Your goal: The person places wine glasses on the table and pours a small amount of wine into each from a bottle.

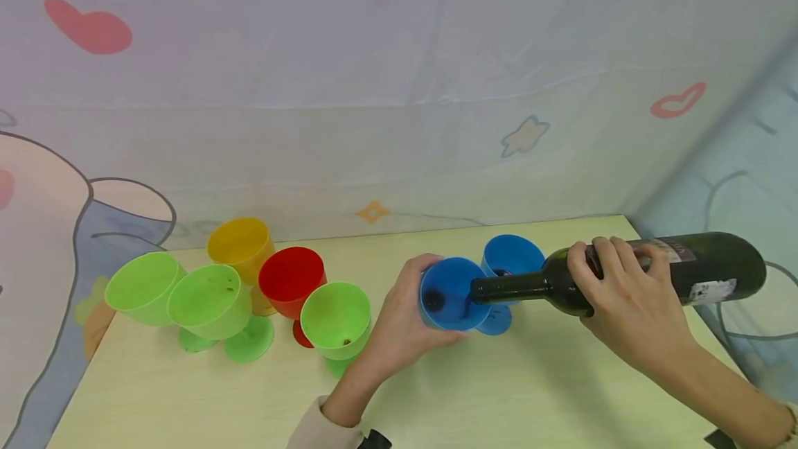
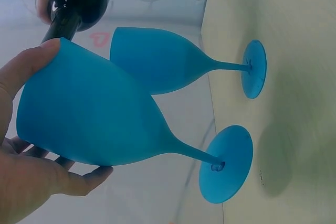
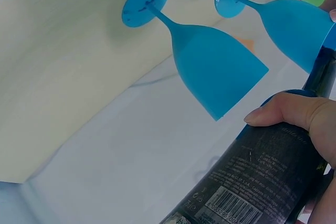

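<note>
My left hand (image 1: 406,317) holds a blue wine goblet (image 1: 455,272) round its bowl, thumb and fingers on opposite sides in the left wrist view. Whether its foot touches the table I cannot tell. With curled fingers my right hand (image 1: 636,303) grips a dark wine bottle (image 1: 717,265), tipped nearly level. The bottle's neck (image 1: 508,288) reaches over the goblet's rim, and a thin dark stream runs from its mouth. Dark liquid (image 1: 433,300) shows inside the bowl. Just behind stands a second blue goblet (image 3: 210,61), with something dark at its bottom.
Left on the pale wooden table (image 1: 249,407) stand several green goblets (image 1: 337,317), a red goblet (image 1: 291,281) and a yellow goblet (image 1: 240,248), close together. A printed cloth (image 1: 374,89) hangs behind the table. Past the right edge runs a cable (image 1: 754,336).
</note>
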`<state>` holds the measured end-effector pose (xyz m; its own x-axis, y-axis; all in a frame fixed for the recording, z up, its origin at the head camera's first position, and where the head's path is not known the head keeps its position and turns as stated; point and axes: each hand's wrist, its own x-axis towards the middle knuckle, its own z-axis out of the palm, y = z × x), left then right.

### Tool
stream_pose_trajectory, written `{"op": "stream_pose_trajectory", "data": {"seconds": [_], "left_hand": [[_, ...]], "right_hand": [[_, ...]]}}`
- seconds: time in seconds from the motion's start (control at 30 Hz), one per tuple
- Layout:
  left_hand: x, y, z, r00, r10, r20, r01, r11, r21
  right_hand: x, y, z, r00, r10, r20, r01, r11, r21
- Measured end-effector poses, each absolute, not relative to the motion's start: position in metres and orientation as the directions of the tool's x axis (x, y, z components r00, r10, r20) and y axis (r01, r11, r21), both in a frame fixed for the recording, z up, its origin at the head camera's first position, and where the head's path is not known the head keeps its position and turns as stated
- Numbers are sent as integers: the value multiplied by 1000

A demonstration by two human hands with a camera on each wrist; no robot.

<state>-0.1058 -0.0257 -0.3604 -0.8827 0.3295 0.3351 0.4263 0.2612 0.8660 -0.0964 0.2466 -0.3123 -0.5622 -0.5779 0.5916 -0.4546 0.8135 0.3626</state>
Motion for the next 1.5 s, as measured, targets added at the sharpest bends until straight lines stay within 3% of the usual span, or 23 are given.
{"op": "stream_pose_trajectory", "data": {"seconds": [1.13, 1.5], "left_hand": [[-105, -25, -361, -888, 325, 325, 415, 263, 871], [-104, -26, -361, -892, 322, 318, 403, 246, 881]], "right_hand": [[-98, 248, -314, -538, -584, 607, -460, 807, 369], [-97, 250, -318, -564, -568, 599, -444, 820, 361]]}}
